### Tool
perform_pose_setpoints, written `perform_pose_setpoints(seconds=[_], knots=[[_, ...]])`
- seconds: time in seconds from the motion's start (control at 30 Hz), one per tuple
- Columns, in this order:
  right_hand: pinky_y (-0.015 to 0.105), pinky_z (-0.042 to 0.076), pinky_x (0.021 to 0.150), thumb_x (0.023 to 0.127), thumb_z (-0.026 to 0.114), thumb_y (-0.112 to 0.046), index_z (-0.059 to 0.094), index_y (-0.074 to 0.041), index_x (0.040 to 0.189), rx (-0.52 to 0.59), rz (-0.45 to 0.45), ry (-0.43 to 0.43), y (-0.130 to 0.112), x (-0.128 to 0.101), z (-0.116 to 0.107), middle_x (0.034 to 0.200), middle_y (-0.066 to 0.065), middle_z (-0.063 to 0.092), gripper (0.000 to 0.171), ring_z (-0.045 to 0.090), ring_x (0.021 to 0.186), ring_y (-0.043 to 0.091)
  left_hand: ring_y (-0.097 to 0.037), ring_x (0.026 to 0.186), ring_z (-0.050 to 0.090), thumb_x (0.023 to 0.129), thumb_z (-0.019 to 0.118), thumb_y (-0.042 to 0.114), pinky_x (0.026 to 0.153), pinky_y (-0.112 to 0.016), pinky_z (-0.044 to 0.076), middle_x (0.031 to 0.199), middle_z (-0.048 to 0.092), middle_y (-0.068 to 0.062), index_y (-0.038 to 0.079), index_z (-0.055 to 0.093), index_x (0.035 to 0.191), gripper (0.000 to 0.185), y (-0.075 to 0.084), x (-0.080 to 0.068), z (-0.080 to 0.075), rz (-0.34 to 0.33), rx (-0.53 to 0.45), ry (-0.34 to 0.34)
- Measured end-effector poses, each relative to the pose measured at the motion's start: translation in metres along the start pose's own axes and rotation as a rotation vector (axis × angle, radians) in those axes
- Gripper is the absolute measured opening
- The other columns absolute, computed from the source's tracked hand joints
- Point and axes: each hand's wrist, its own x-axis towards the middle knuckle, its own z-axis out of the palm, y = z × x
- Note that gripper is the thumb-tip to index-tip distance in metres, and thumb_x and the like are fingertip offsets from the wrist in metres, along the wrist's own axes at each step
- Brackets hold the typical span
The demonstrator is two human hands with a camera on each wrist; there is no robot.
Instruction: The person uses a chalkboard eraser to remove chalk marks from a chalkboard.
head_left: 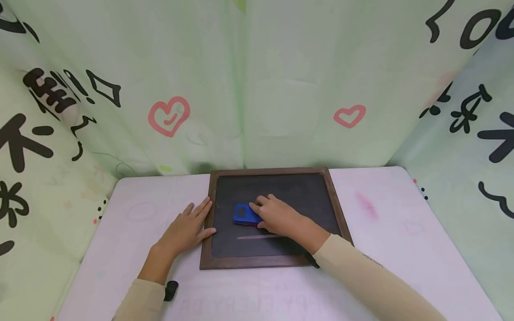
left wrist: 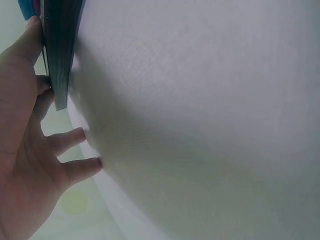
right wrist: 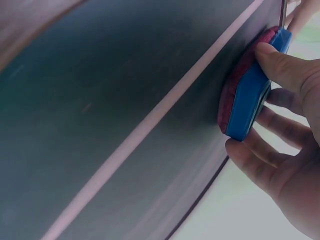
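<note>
Gripping the blue eraser (head_left: 246,214) between thumb and fingers, my right hand (head_left: 277,216) presses its dark red felt face flat against the chalkboard (head_left: 281,187), a little left of the board's middle. Just nearer me than the eraser, a pale pink chalk line (head_left: 260,237) runs left to right across the dark surface. My left hand (head_left: 185,228) lies flat on the white table (head_left: 393,232) with fingers straight and spread, holding nothing; its fingertips and thumb touch the left side of the board's brown wooden frame (head_left: 205,232). A pink smudge (head_left: 366,205) marks the table right of the board. Beyond the far edge hangs a pale green curtain (head_left: 257,80) printed with pink hearts and black characters.
</note>
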Motion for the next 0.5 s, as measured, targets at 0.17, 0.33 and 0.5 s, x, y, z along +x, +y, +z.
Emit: perform_pose_setpoints(seconds=[0.17,0.33,0.5], knots=[[0.036,0.055,0.096,0.098,0.072,-0.04,0.054,-0.006,0.151,-0.107,-0.012,0.008,-0.011,0.017,0.0,0.138,0.012,0.062,0.065,0.061,0.113,0.026,-0.054,0.146,0.038,0.101,0.062,0.051,0.111,-0.068,0.041,0.172,0.025,-0.007,0.009,0.029,0.164,0.082,-0.001,0.001,0.0,-0.003,0.009,0.004],[0.038,0.055,0.101,0.097,0.073,-0.04,0.055,-0.007,0.15,-0.117,-0.015,0.007,-0.018,0.035,-0.001,0.138,0.012,0.062,0.065,0.062,0.117,0.026,-0.054,0.146,0.037,0.101,0.062,0.051,0.112,-0.068,0.041,0.172,0.025,-0.007,0.009,0.029,0.164,0.082,0.0,0.0,-0.001,-0.007,0.001,0.002],[0.038,0.053,0.107,0.098,0.072,-0.038,0.053,-0.009,0.152,-0.071,-0.008,-0.036,-0.023,0.053,-0.006,0.143,0.013,0.06,0.065,0.061,0.124,0.029,-0.053,0.147,0.036,0.101,0.061,0.051,0.113,-0.068,0.04,0.172,0.024,-0.006,0.009,0.029,0.164,0.083,0.0,0.001,-0.001,-0.011,0.002,-0.007]])
